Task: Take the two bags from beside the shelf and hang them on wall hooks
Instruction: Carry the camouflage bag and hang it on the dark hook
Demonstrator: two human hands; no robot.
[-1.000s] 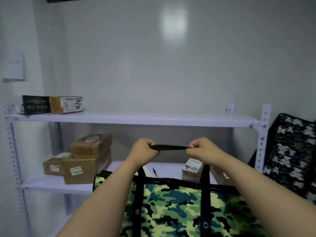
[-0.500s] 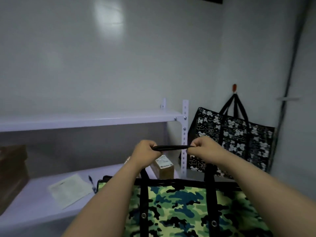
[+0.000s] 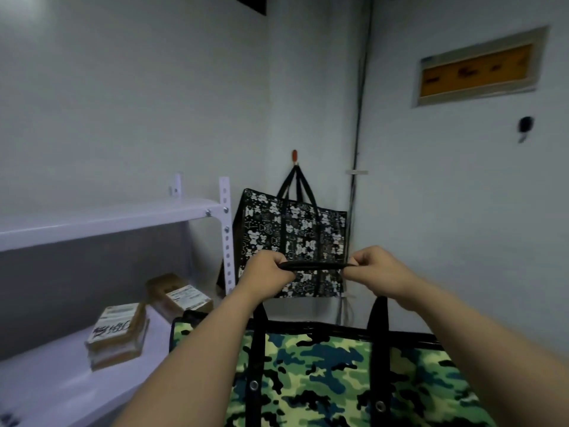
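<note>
A green camouflage bag (image 3: 326, 374) with black straps hangs in front of me, low in the view. My left hand (image 3: 264, 272) and my right hand (image 3: 377, 268) each grip one end of its black handle (image 3: 317, 265), stretched level between them. Behind, a black-and-white patterned bag (image 3: 292, 238) hangs by its straps from an orange wall hook (image 3: 294, 156) in the corner. A second, dark hook (image 3: 525, 124) sits bare on the right wall, above and to the right of my hands.
A white metal shelf unit (image 3: 123, 217) stands at the left, with two labelled cardboard parcels (image 3: 118, 334) on its lower board. A thin pipe (image 3: 358, 124) runs down the corner. A framed orange panel (image 3: 477, 67) hangs high on the right wall.
My view has swung to the right: the shelf slid left, and the hung patterned bag, the corner and the right wall with its dark hook came into view. Both hands keep holding the handle.
</note>
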